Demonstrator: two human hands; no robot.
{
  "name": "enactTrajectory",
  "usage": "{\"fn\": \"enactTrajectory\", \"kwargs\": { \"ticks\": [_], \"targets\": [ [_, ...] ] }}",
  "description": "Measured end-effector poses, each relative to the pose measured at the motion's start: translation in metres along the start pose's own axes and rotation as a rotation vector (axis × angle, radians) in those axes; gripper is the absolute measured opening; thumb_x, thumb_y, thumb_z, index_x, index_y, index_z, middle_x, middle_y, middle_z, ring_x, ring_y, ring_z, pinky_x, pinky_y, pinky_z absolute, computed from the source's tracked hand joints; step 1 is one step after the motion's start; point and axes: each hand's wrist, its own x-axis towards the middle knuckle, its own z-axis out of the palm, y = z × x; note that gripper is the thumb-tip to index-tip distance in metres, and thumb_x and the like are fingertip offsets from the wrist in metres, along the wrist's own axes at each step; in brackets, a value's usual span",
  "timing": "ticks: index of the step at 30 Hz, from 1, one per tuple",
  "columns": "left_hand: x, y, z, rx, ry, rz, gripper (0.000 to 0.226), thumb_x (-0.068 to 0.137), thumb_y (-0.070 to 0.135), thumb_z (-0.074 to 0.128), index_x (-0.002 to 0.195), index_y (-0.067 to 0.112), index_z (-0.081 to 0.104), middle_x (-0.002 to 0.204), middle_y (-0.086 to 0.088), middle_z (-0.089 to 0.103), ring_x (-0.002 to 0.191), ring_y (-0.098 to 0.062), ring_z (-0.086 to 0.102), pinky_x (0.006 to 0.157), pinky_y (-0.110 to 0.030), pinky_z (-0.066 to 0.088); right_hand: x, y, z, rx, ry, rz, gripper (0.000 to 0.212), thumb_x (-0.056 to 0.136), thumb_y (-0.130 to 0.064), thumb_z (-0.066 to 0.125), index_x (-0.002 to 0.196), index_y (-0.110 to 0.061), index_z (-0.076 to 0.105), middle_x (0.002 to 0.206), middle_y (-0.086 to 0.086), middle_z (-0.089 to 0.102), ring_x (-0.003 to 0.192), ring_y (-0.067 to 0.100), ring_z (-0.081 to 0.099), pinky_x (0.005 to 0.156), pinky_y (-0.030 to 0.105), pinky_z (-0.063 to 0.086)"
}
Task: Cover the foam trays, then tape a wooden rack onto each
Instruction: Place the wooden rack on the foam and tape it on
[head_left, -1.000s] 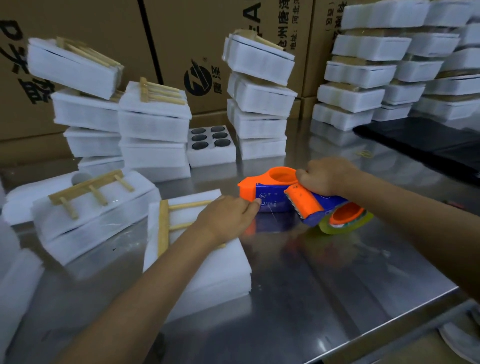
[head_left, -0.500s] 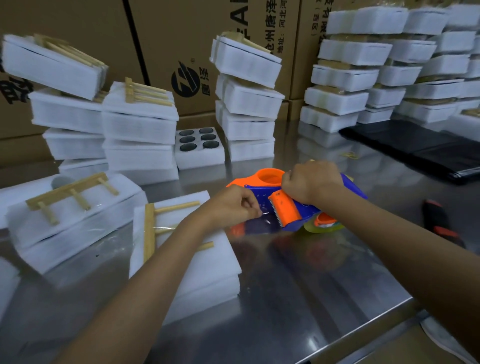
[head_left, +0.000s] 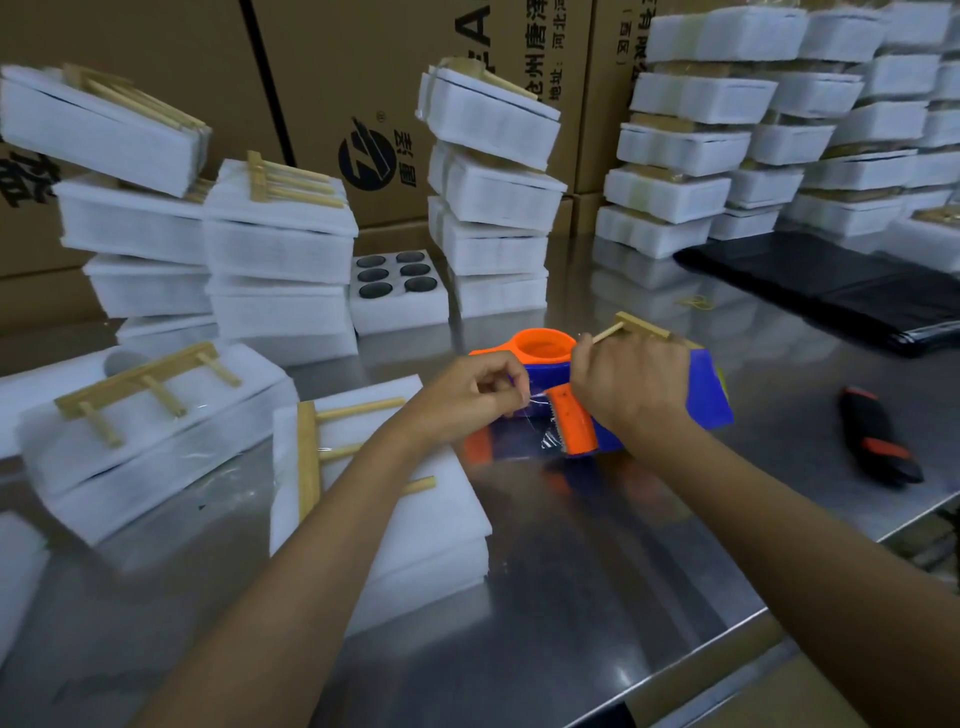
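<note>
Cardboard boxes (head_left: 363, 78), Chinese print, round logo (head_left: 370, 155)

I am looking at a packing station in a warehouse or small factory. A steel worktable (head_left: 597, 545) fills my view, and large printed cardboard cartons (head_left: 363, 104) wall it in behind. Stacks of white foam trays (head_left: 493, 171) rise along the back, many with wooden racks (head_left: 280, 179) on top, and one open tray (head_left: 397, 291) shows six round pockets. An orange and blue tape dispenser (head_left: 571, 421) sits mid-table, black plastic sheeting (head_left: 831, 291) lies right.
</note>
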Motion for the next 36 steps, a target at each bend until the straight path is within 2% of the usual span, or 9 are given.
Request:
{"fn": "enactTrajectory", "kwargs": {
  "ticks": [6, 11, 13, 15, 18, 25, 28, 32, 36],
  "targets": [
    [0.000, -0.008, 0.008, 0.449, -0.045, -0.008, 0.019, 0.087, 0.008, 0.054, 0.087, 0.022, 0.068, 0.085, 0.004, 0.066, 0.085, -0.018, 0.061, 0.081, -0.031, 0.049, -0.051, 0.024, 0.009, 0.197, 0.061, 0.177, 0.048, 0.098, -0.043, 0.039, 0.063, -0.011, 0.050, 0.052, 0.008, 0.048, 0.051, 0.024, 0.040, 0.064, 0.035, 0.035],
    [0.000, -0.010, 0.012, 0.865, -0.110, -0.001, 0.006, 0.084, 0.021, 0.064, 0.085, 0.026, 0.065, 0.097, 0.006, 0.067, 0.101, -0.018, 0.050, 0.086, -0.027, 0.032, -0.058, 0.027, 0.007, 0.201, 0.003, 0.198, 0.054, 0.099, -0.048, 0.034, 0.068, -0.007, 0.051, 0.057, 0.009, 0.052, 0.055, 0.026, 0.046, 0.070, 0.039, 0.044],
    [0.001, -0.010, 0.014, 0.945, -0.088, 0.029, 0.001, 0.086, 0.024, 0.066, 0.087, 0.025, 0.066, 0.101, 0.006, 0.070, 0.104, -0.017, 0.053, 0.087, -0.027, 0.030, -0.057, 0.025, 0.000, 0.153, -0.062, 0.225, 0.058, 0.099, -0.051, 0.030, 0.081, -0.005, 0.060, 0.074, 0.014, 0.062, 0.074, 0.031, 0.057, 0.077, 0.040, 0.046],
    [0.002, -0.011, 0.016, 0.955, -0.047, 0.040, 0.008, 0.088, 0.024, 0.065, 0.093, 0.023, 0.072, 0.102, 0.005, 0.071, 0.104, -0.018, 0.053, 0.086, -0.026, 0.027, -0.057, 0.022, -0.009, 0.123, 0.003, 0.178, 0.046, 0.098, -0.044, 0.040, 0.095, -0.003, 0.061, 0.095, 0.017, 0.063, 0.093, 0.033, 0.055, 0.081, 0.043, 0.042],
    [0.002, -0.012, 0.015, 0.869, 0.001, -0.004, 0.014, 0.090, 0.020, 0.062, 0.096, 0.023, 0.074, 0.107, 0.005, 0.071, 0.105, -0.020, 0.052, 0.087, -0.027, 0.033, -0.067, 0.004, -0.029, 0.324, 0.183, -0.108, 0.014, 0.091, -0.018, 0.051, 0.100, -0.008, 0.056, 0.097, 0.011, 0.056, 0.089, 0.027, 0.048, 0.077, 0.040, 0.040],
    [0.001, -0.004, 0.011, 0.888, 0.040, -0.021, 0.020, 0.089, 0.019, 0.059, 0.092, 0.023, 0.078, 0.098, 0.004, 0.070, 0.108, -0.020, 0.052, 0.088, -0.032, 0.030, -0.085, -0.048, -0.035, 1.037, -0.180, -0.016, 0.027, 0.088, -0.003, 0.049, 0.113, -0.011, 0.053, 0.108, 0.008, 0.061, 0.096, 0.024, 0.058, 0.081, 0.042, 0.050],
    [0.002, 0.001, 0.011, 1.001, -0.030, -0.068, 0.013, 0.090, 0.023, 0.059, 0.083, 0.020, 0.070, 0.094, 0.000, 0.066, 0.107, -0.023, 0.053, 0.093, -0.038, 0.032, -0.090, -0.057, -0.026, 1.225, -0.295, 0.087, 0.031, 0.089, 0.002, 0.047, 0.112, -0.020, 0.048, 0.106, 0.000, 0.060, 0.099, 0.018, 0.058, 0.076, 0.023, 0.047],
    [-0.004, 0.001, 0.008, 0.919, -0.099, -0.109, 0.016, 0.093, 0.020, 0.058, 0.091, 0.017, 0.073, 0.092, -0.002, 0.066, 0.101, -0.024, 0.058, 0.090, -0.036, 0.027, -0.096, -0.066, -0.016, 1.389, -0.389, 0.212, 0.040, 0.095, -0.005, 0.047, 0.131, -0.022, 0.047, 0.113, -0.008, 0.060, 0.105, 0.010, 0.059, 0.087, 0.026, 0.050],
    [-0.019, 0.007, -0.007, 0.702, 0.092, -0.041, 0.038, 0.094, 0.015, 0.052, 0.128, 0.022, 0.066, 0.120, -0.005, 0.070, 0.118, -0.025, 0.058, 0.101, -0.034, 0.035, -0.098, -0.078, -0.005, 1.457, -0.479, 0.308, 0.028, 0.088, -0.038, 0.048, 0.114, -0.045, 0.056, 0.114, -0.008, 0.067, 0.108, 0.016, 0.063, 0.098, 0.046, 0.050]
  ]
}}
